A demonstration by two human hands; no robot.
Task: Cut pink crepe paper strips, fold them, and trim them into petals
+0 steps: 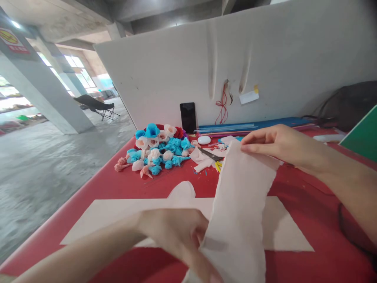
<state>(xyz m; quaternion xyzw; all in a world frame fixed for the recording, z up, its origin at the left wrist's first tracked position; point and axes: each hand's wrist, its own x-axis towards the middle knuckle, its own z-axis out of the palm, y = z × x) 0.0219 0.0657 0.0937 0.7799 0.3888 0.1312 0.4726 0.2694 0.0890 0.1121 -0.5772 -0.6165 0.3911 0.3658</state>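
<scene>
A strip of pale pink crepe paper (240, 200) with wavy edges is stretched between my two hands above the table. My right hand (266, 143) pinches its far upper end between thumb and fingers. Near the close end, my left hand (179, 232) grips the strip's left edge, its fingers partly hidden behind the paper. Beneath lies a wide flat sheet of pale paper (118, 214) on the red table. A rounded petal-shaped paper piece (183, 190) sits at that sheet's far edge.
Blue, white and pink paper flowers (159, 151) are heaped at the far left. Scissors with yellow handles (211, 155) lie among paper scraps. A phone (187, 117) leans against the white panel (159, 74). The red tabletop (118, 184) ends at the left, beside the concrete floor.
</scene>
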